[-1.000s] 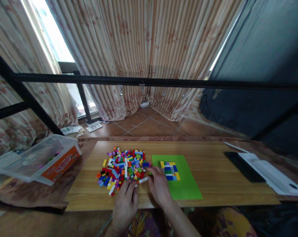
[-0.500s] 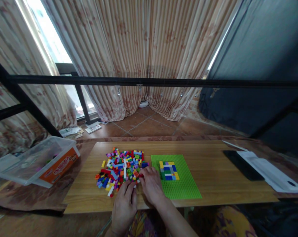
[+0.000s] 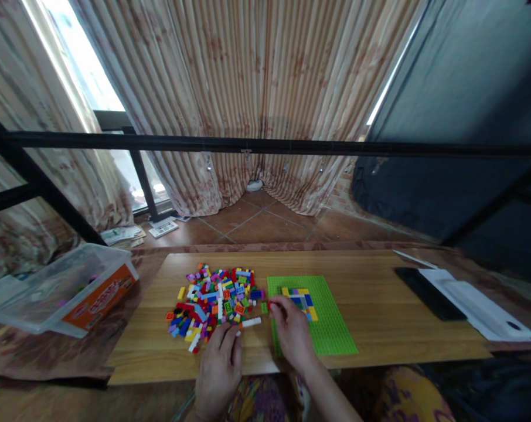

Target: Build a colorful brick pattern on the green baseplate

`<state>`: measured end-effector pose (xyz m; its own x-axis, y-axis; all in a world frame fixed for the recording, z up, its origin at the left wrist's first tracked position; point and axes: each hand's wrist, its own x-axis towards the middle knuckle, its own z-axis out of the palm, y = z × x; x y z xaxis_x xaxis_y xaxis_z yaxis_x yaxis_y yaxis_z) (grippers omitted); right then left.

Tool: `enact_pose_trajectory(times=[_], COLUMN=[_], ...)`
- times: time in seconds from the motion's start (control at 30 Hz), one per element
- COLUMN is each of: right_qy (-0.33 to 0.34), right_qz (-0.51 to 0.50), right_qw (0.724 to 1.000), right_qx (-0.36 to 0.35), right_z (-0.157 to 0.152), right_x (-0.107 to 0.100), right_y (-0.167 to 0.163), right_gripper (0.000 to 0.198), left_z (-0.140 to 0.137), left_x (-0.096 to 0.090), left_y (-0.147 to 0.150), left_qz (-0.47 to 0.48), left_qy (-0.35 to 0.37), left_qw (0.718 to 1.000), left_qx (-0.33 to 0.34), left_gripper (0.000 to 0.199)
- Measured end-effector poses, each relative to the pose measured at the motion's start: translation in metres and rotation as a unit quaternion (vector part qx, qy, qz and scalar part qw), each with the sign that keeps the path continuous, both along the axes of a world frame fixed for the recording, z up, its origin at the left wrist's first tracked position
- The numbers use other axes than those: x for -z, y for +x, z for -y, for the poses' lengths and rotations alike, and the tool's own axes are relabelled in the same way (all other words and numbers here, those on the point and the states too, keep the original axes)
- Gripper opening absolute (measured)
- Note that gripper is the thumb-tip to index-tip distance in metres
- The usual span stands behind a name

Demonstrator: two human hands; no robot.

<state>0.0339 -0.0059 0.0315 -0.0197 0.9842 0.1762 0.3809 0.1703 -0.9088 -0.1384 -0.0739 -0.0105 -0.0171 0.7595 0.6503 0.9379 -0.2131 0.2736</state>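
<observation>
Pinching what looks like a small red brick (image 3: pixel 270 305), right hand (image 3: pixel 294 335) is over the green baseplate's (image 3: pixel 334 329) left edge, fingers nearly together. Brick pile (image 3: pixel 213 298) left of baseplate, presumably for easy reach. Left hand (image 3: pixel 218 362) also left of it, fingers curled; can't tell grip. Right hand hides part of the build (image 3: pixel 308 300) on baseplate.

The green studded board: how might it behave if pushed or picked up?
The green studded board looks thin, so it is probably light and might flex slightly. Lying flat, it would likely slide rather than tip. The brick arrangement seems attached, so it'd probably travel along.
</observation>
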Motion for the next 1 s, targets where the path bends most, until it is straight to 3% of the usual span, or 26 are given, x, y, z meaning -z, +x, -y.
enact_pose_trajectory(times=[0.17,0.33,0.43,0.57,0.73,1.0], right_qy=[-0.065,-0.092,-0.075,-0.027,0.041,0.031], right_qz=[-0.151,-0.195,-0.146,0.024,0.213,0.208], right_qw=[0.982,0.965,0.977,0.997,0.976,0.977], right_qx=[0.092,0.149,0.134,0.072,0.001,-0.021], right_z=[-0.017,-0.039,-0.050,-0.060,-0.067,-0.074], right_x=[0.008,0.016,0.019,0.014,0.006,0.017], right_y=[0.045,0.075,0.078,0.074,0.072,0.080], right_gripper=[0.038,0.039,0.034,0.027,0.025,0.023], left_z=[0.000,0.000,-0.001,-0.002,-0.002,-0.002], left_x=[0.002,0.004,0.006,0.007,0.008,0.005], left_y=[-0.001,-0.004,-0.005,-0.006,-0.005,-0.004], left_qz=[-0.001,-0.013,-0.019,-0.014,-0.014,-0.033], left_qy=[0.002,0.002,0.002,0.002,0.005,0.007], left_qw=[1.000,1.000,1.000,1.000,1.000,0.999], left_qx=[-0.005,-0.005,-0.001,0.005,-0.008,-0.018], left_gripper=[0.025,0.026,0.025,0.026,0.026,0.027])
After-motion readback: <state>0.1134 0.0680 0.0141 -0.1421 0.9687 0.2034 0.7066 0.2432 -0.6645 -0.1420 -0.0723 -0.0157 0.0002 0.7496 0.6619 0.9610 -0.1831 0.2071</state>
